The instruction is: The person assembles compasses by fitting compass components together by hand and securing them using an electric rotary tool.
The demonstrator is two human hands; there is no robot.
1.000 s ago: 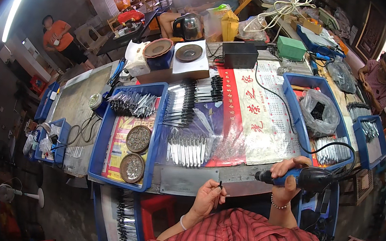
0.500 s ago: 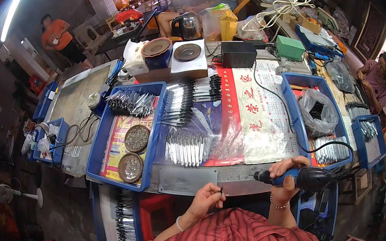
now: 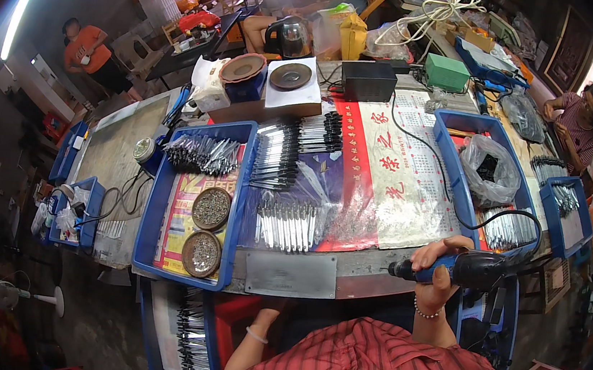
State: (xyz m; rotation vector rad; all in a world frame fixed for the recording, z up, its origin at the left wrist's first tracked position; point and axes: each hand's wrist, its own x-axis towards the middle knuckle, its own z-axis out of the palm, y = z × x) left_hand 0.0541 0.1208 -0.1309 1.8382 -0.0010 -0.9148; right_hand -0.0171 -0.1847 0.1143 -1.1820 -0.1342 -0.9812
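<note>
My right hand is wrapped round a blue and black electric screwdriver, held level beyond the table's near edge with its tip pointing left. A black cord runs from its back end. My left hand is low at the near edge, just under the grey metal plate; its fingers are hidden there, so whether it holds anything does not show. Ahead of it lies a row of white and silver pens, with rows of black-ended pens farther back.
At left a blue tray holds pens and two round dishes of small parts. Another blue tray at right holds a plastic bag and pens. A black box stands at the back. A person sits at far right.
My left hand has moved left and down from in front of the plate to below the table edge. The right hand and the screwdriver have barely moved.
</note>
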